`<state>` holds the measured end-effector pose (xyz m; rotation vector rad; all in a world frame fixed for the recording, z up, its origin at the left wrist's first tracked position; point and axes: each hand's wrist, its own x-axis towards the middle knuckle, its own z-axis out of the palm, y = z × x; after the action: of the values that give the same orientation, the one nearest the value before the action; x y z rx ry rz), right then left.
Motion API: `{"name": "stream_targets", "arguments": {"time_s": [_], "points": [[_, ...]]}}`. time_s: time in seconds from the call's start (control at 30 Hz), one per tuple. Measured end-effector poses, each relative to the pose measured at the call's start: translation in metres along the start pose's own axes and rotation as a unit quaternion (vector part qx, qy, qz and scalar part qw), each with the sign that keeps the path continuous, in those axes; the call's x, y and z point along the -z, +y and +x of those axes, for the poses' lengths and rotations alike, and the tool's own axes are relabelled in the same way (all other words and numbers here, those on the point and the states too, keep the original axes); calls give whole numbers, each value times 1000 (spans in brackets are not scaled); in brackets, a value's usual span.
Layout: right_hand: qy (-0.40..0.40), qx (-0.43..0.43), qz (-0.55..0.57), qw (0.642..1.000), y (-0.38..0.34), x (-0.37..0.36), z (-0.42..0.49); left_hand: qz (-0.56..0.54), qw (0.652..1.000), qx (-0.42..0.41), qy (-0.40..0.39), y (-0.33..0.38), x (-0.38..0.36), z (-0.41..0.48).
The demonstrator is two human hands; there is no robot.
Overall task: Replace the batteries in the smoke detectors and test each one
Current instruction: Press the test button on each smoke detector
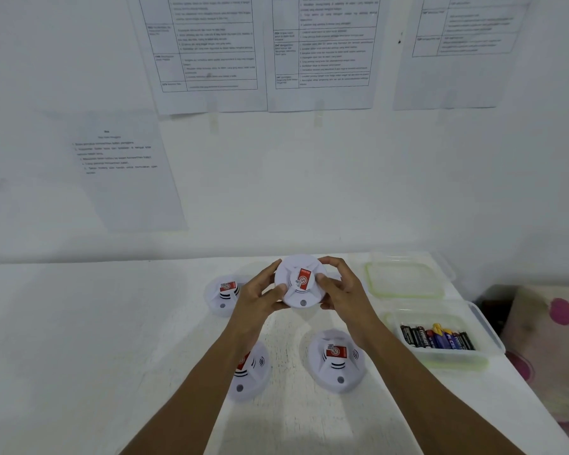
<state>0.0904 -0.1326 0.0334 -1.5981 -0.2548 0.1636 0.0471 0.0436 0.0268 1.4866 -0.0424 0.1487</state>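
Above the white table (pixel 79 323), two hands held a round white plastic smoke detector (pixel 301 284).
The left hand (pixel 260 292) and right hand (pixel 340 287) curled round its opposite edges, forearms stretched forward; a clear battery tub (pixel 440 354) stood rightward.

- Stretches the bare left forearm (pixel 204 389) and right forearm (pixel 414 389) forward from the bottom edge, converging toward the middle.
- Grips the left rim of a smoke detector (pixel 301 285) with the left hand (pixel 260 292), fingers curled round the far edge, thumb laid on the near face.
- Clasps the opposite rim with the right hand (pixel 340 289), fingers arched over the top, thumb pressed to the front.
- Holds both wrists fairly straight, palms turned toward each other, hands raised above the surface.
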Motion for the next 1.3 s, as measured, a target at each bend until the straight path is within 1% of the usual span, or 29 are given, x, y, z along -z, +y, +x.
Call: {"name": "stream_targets", "arguments": {"time_s": [0.4,0.6,0.9,1.3], "points": [[4,0,-3,1000,-3,2,-3,2,1000,9,10,2,-3,0],[8,-3,-7,1000,-1,3,-4,3,1000,11,3,-1,-2,-1],[21,-14,-2,1000,1,4,-5,10,999,10,36,-3,-13,1],[21,-14,2,1000,0,6,-5,31,998,8,45,-5,-12,4]]}}
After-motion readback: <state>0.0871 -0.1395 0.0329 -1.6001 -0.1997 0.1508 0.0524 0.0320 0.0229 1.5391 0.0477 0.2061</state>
